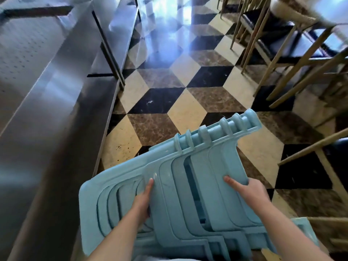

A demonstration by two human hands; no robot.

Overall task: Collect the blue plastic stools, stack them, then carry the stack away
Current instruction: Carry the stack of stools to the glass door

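Note:
A stack of several light blue plastic stools point(188, 166) lies tilted on its side in front of me, off the floor, legs pointing up and to the right. My left hand point(143, 200) grips into an opening in the side of the stack near the seat end. My right hand point(248, 191) holds the edge of the innermost stool's side panel, thumb on top. Both forearms reach in from the bottom of the head view.
A long stainless steel counter point(56, 91) runs along the left. Wooden chairs with dark seats point(293, 53) crowd the right side. Between them a tiled aisle point(169, 72) in black, cream and brown leads ahead toward bright glare.

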